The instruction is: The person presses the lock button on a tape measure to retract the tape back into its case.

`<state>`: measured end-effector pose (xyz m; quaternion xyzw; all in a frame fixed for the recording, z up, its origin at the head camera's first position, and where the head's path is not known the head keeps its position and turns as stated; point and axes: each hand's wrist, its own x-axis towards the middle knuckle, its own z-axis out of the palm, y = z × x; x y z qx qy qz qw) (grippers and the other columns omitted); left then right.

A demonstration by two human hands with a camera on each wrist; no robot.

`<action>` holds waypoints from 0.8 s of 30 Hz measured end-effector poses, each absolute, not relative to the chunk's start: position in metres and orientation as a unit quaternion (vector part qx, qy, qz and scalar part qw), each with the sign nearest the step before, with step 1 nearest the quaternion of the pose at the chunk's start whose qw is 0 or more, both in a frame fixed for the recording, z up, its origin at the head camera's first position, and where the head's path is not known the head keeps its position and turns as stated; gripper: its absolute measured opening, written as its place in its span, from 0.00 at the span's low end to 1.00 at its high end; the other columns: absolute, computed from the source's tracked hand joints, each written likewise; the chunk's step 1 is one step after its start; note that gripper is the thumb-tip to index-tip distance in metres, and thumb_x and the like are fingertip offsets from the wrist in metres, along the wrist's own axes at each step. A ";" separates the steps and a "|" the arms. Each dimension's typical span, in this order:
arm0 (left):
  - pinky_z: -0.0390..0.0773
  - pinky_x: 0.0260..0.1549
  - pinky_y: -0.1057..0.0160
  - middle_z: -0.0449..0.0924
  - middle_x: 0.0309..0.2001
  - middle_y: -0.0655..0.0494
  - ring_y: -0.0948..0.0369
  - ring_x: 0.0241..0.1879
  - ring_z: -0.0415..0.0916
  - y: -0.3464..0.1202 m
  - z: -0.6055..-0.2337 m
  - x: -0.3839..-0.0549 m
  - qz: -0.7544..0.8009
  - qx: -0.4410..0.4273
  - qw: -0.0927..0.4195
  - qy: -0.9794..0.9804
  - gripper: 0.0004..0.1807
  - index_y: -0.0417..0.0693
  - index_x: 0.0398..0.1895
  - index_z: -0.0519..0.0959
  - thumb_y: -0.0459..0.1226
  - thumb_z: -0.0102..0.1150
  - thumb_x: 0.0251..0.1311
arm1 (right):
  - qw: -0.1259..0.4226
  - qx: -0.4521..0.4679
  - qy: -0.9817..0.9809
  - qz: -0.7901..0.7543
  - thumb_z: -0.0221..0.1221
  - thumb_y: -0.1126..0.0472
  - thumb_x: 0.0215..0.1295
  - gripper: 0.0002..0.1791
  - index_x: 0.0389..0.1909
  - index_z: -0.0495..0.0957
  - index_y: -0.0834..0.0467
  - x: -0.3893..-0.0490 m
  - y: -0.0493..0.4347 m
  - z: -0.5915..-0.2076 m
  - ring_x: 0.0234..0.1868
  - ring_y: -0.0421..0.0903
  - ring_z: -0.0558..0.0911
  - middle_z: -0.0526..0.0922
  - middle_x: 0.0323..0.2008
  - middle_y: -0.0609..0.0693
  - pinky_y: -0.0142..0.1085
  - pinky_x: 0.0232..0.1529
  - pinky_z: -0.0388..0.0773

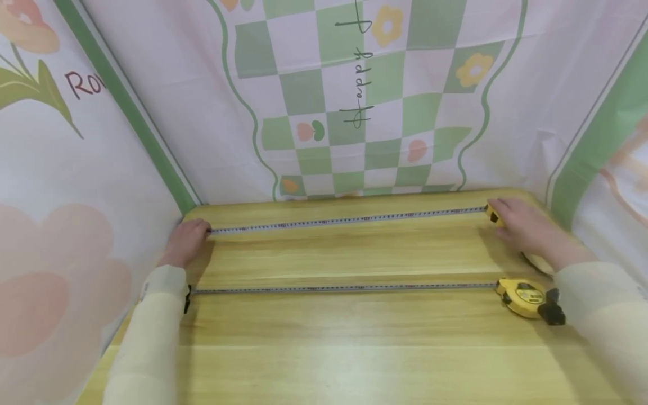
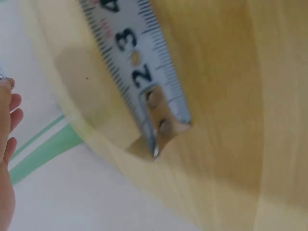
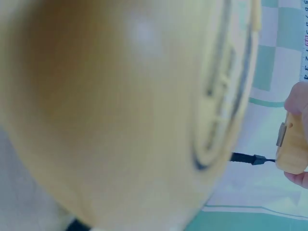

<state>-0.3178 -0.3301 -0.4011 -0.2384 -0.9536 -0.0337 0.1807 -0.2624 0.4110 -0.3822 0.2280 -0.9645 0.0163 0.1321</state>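
Note:
Along the back of the wooden table, a measuring tape blade (image 1: pixel 324 222) stretches between the two hands. The left hand (image 1: pixel 187 241) pinches its free end at the left; in the left wrist view only part of that hand shows. At the right, the right hand (image 1: pixel 523 228) grips the yellow case of this tape measure (image 3: pixel 291 147), from which a black strap hangs. A second yellow tape measure (image 1: pixel 526 298) lies nearer the front, beside the right forearm. Its extended blade (image 1: pixel 344 288) runs left to the left wrist, and its metal end hook (image 2: pixel 161 122) shows close up.
The wooden table (image 1: pixel 324 349) has rounded back corners. Printed fabric walls enclose it: a checkered back panel (image 1: pixel 344 90), a flowered left panel (image 1: pixel 50 185) and a right panel with a green band (image 1: pixel 597 152).

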 end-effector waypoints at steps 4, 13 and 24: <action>0.77 0.44 0.44 0.80 0.39 0.36 0.42 0.39 0.78 -0.331 -0.393 -0.317 -0.048 -0.229 0.179 -0.956 0.05 0.29 0.38 0.78 0.25 0.60 0.59 | 0.151 0.238 -0.959 0.009 0.68 0.70 0.45 0.42 0.61 0.60 0.79 -0.265 0.412 -0.374 0.51 0.76 0.69 0.68 0.51 0.80 0.68 0.53 0.65; 0.77 0.44 0.43 0.80 0.40 0.34 0.40 0.39 0.78 -0.334 -0.374 -0.317 -0.067 -0.217 0.163 -0.960 0.06 0.29 0.40 0.78 0.25 0.54 0.64 | 0.132 0.223 -0.965 0.039 0.67 0.71 0.49 0.44 0.66 0.55 0.78 -0.260 0.414 -0.351 0.53 0.76 0.67 0.64 0.57 0.80 0.68 0.54 0.64; 0.74 0.46 0.41 0.80 0.40 0.35 0.40 0.40 0.76 -0.335 -0.359 -0.312 -0.079 -0.235 0.202 -0.948 0.06 0.30 0.40 0.78 0.24 0.53 0.63 | 0.148 0.217 -0.964 0.034 0.68 0.70 0.50 0.42 0.64 0.59 0.77 -0.252 0.417 -0.331 0.53 0.75 0.67 0.64 0.58 0.79 0.71 0.48 0.65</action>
